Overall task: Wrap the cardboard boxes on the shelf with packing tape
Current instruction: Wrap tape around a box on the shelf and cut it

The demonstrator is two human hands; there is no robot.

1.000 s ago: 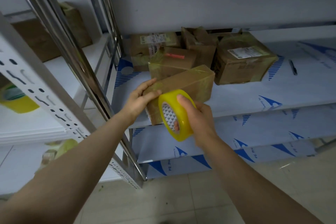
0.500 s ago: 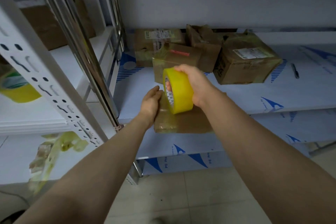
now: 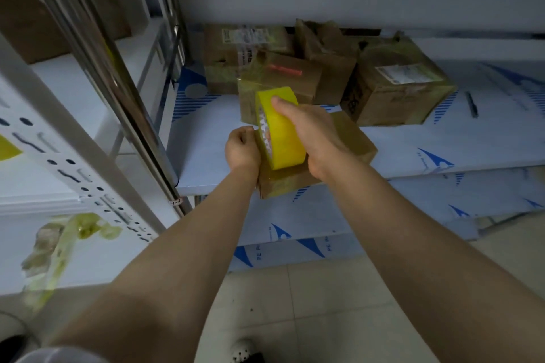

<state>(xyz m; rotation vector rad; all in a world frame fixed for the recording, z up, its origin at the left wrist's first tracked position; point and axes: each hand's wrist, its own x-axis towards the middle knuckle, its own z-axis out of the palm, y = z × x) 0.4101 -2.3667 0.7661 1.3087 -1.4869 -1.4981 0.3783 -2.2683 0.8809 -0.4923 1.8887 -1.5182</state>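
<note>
A flat cardboard box [image 3: 351,138] lies at the front edge of the white shelf [image 3: 206,153], partly overhanging it. My right hand [image 3: 309,130] grips a yellow roll of packing tape [image 3: 280,130] and holds it over the box's top. My left hand [image 3: 241,150] is curled at the box's left end, right beside the roll; what its fingers pinch is hidden. Behind stand several taped cardboard boxes [image 3: 395,88].
A steel shelf upright [image 3: 118,91] rises just left of my hands. A dark pen [image 3: 471,104] lies on the shelf at the right. Crumpled tape scraps [image 3: 59,244] hang on the neighbouring rack at the left. Lower shelves and tiled floor [image 3: 324,303] lie below.
The box went from tilted up in my hands to lying flat on the shelf edge. My right hand carried the roll up over its top, and my left hand's fingers curled.
</note>
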